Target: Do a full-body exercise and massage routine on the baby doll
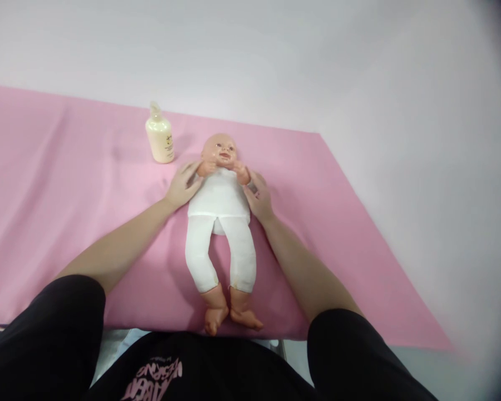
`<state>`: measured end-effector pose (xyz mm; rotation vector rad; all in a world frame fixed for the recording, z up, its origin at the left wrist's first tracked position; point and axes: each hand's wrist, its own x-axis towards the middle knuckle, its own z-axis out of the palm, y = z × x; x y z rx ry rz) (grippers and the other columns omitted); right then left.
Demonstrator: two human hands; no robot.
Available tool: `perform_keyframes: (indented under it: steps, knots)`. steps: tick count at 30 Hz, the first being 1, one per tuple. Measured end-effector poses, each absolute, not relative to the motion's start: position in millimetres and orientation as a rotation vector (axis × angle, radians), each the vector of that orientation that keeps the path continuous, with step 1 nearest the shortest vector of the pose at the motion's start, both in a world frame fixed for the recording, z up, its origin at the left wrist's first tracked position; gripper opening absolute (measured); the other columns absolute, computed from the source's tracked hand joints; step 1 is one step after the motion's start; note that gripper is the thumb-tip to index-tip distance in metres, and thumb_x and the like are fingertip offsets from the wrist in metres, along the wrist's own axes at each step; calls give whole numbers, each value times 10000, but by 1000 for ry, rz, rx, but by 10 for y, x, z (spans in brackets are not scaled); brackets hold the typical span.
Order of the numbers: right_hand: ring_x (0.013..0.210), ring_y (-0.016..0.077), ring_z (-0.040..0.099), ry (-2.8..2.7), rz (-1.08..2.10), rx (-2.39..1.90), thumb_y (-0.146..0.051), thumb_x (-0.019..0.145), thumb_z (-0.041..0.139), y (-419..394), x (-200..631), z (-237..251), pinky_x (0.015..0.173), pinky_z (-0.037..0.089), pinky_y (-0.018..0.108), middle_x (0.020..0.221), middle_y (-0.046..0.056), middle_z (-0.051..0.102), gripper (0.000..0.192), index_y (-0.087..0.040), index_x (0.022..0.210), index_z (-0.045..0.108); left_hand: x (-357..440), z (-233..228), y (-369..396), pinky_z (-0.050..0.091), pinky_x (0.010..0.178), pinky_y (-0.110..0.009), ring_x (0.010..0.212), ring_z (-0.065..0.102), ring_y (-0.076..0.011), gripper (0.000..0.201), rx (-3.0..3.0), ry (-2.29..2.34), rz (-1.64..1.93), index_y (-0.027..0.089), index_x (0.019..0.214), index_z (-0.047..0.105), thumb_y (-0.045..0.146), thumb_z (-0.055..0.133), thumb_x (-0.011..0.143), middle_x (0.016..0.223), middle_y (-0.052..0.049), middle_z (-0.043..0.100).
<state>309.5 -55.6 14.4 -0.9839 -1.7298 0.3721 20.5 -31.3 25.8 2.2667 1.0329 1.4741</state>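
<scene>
A baby doll (219,195) in a white top and white trousers lies on its back, its head at the far side and its bare feet toward me. Both of its forearms are bent up near its chin. My left hand (184,185) curves around the doll's arm on the left, thumb and fingers on either side of it. On the other side, my right hand (259,196) is closed around the doll's other arm, its fingers partly hidden behind that arm.
A pump bottle of pale yellow liquid (161,139) stands upright left of the doll's head. Pink cloth (317,223) covers the table, with folds at the left. The table's near edge is just past the doll's feet, and a pale wall (250,61) rises behind.
</scene>
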Motion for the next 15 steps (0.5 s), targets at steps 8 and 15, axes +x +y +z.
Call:
perform_keyframes:
  steps: [8, 15]
  knots:
    - [1483, 280, 483, -1560, 458, -956, -544, 988, 542, -556, 3084, 187, 1272, 359, 555, 1586, 102, 521, 606, -274, 1527, 481, 187, 219, -277, 411, 1207, -505, 1383, 549, -300, 641, 1941, 1084, 1684, 261, 1435, 499, 723, 469, 993, 1441, -151, 585]
    - [1430, 236, 531, -978, 579, -935, -363, 914, 478, -265, 3278, -66, 1278, 336, 591, 1588, 85, 447, 559, -267, 1463, 434, 84, 146, -52, 431, 1227, -467, 1386, 576, -233, 324, 877, 1188, 1855, 291, 1300, 469, 499, 366, 1074, 1396, -90, 605]
